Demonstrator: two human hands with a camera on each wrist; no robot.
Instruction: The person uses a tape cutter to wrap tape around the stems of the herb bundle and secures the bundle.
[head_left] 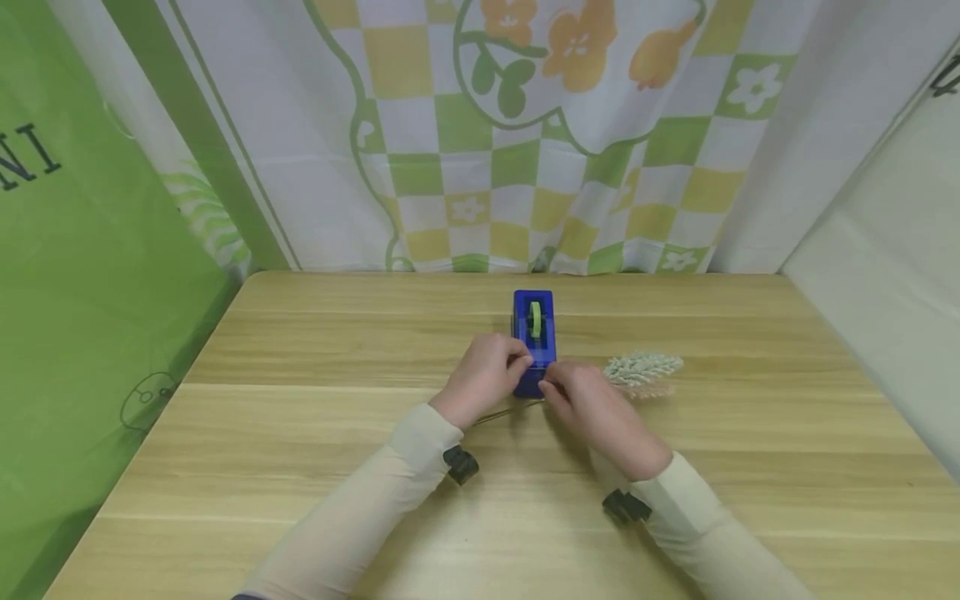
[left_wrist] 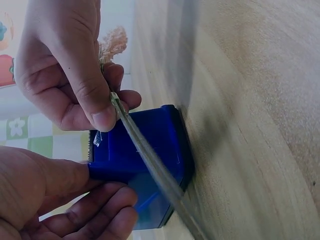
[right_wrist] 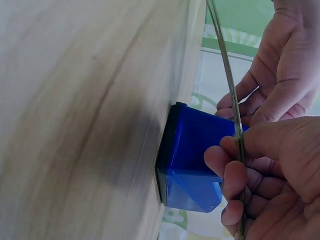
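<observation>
My right hand (head_left: 600,408) pinches thin brown stems of dried flowers (head_left: 641,368), just in front of a blue tape dispenser (head_left: 534,385). Their pale green and pinkish fluffy heads lie off to the right. In the right wrist view, a shiny band of clear tape (right_wrist: 238,130) wraps the stems (right_wrist: 225,65) right at the fingertips. Left of the dispenser, my left hand (head_left: 483,379) pinches its front edge beside the serrated cutter (left_wrist: 91,147). A scrap of tape (left_wrist: 97,139) sticks out below the right thumb in the left wrist view.
A yellow-green tape roll (head_left: 535,320) sits inside the dispenser. Both stand on a wood-grain table (head_left: 337,350), with a patterned curtain (head_left: 525,192) behind its far edge. Green cloth (head_left: 90,292) hangs at left, and white cloth (head_left: 892,250) at right. Each wrist wears a small black camera mount.
</observation>
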